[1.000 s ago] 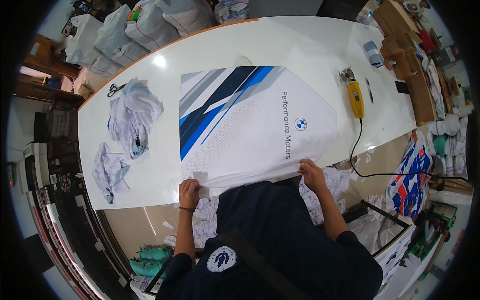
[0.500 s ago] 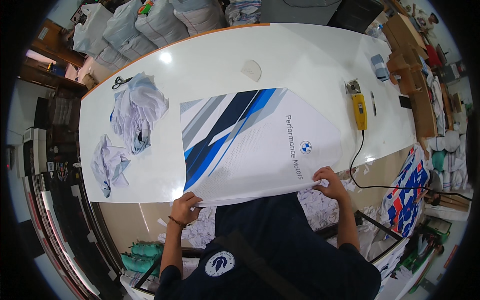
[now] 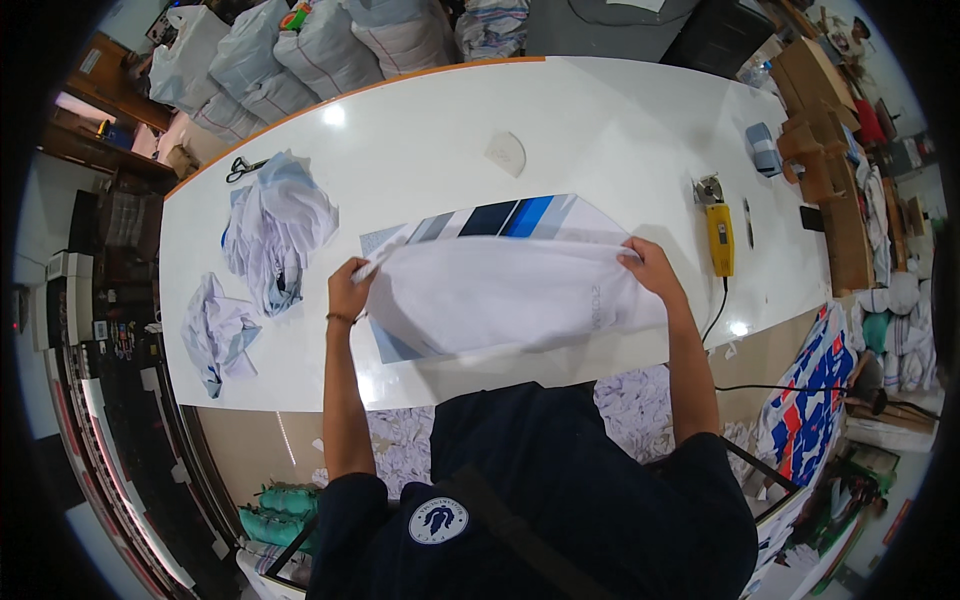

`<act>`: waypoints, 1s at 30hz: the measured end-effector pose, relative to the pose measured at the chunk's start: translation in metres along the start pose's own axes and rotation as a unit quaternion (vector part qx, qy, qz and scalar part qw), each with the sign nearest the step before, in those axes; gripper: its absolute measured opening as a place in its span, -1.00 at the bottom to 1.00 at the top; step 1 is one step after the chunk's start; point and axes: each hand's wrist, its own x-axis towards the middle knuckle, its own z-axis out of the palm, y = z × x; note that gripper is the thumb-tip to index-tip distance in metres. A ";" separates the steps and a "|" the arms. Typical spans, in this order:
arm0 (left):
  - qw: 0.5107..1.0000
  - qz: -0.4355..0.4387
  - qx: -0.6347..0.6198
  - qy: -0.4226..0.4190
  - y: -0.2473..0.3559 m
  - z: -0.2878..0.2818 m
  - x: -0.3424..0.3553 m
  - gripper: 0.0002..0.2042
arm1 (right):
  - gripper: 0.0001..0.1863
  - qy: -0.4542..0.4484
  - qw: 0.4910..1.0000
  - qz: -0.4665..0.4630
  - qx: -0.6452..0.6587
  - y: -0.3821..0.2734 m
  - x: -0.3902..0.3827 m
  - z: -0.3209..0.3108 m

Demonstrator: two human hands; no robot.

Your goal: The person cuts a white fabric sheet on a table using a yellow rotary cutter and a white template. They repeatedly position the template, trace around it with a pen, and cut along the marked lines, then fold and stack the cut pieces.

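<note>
My left hand grips the left corner of a folded-over printed fabric piece, and my right hand pinches its right end. The piece's plain white back faces up, with a band of blue, navy and grey stripes showing beyond the fold. A yellow electric cutter with a metal head and black cord lies right of my right hand, beside a thin dark tool. Crumpled white and pale blue fabric lies left of my left hand, near black-handled scissors.
The white tabletop holds a small white curved piece, a blue folded item and a dark flat object. Stuffed sacks line the far edge, cardboard boxes the right. Paper scraps cover the floor below.
Both hands have moved away from my body across the table, carrying the near edge over, so the printed lettering and most stripes are now hidden under the white back.
</note>
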 end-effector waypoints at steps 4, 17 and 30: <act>0.987 -0.135 0.079 0.019 -0.002 0.038 0.033 -0.78 | -0.66 0.039 0.999 0.016 -0.032 0.012 0.048 0.020; 0.971 -0.050 0.136 0.188 -0.034 0.064 0.037 -0.81 | -0.68 0.078 0.993 0.054 -0.067 -0.002 0.083 0.041; 0.966 -0.116 0.126 0.196 -0.035 0.061 0.039 -0.79 | -0.73 0.089 0.992 0.049 -0.079 -0.008 0.110 0.038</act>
